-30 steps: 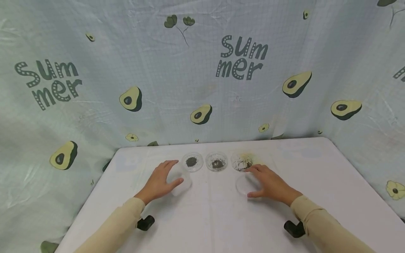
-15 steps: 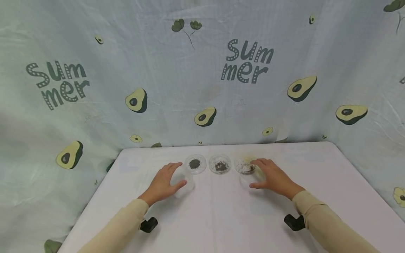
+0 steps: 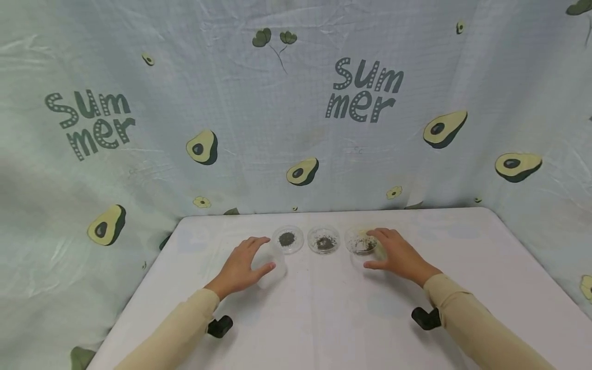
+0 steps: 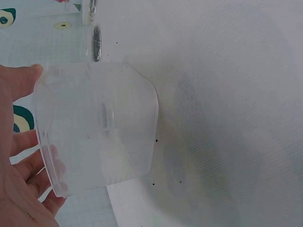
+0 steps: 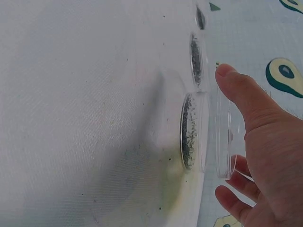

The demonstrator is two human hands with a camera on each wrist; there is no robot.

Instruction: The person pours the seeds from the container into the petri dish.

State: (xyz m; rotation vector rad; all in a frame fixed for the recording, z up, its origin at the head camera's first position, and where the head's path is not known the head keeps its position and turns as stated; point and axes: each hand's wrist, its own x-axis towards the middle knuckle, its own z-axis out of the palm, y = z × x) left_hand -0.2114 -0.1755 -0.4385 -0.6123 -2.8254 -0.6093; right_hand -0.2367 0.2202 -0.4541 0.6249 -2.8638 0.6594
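Observation:
My left hand (image 3: 238,267) grips a clear plastic cup (image 4: 99,127) by its rim end, thumb on one side and fingers on the other. The cup is tipped over on its side above the table, and I see nothing in it. With thumb and fingers, my right hand (image 3: 398,259) holds a clear petri dish lid (image 5: 223,137) just over the right petri dish (image 5: 203,137), a small gap between them. Dark grains lie in that dish. Beside it stand the middle petri dish (image 3: 324,252) and the left petri dish (image 3: 289,252), each with dark grains.
The dishes stand in a row near the back of the white table (image 3: 314,318). A printed cloth (image 3: 259,113) hangs close behind and at the sides. Dark specks and a yellowish stain (image 5: 173,189) lie around the right dish.
My right hand has moved forward with the lid, from in front of the right dish to over it. The left hand with the cup has hardly moved. The head view has shifted slightly.

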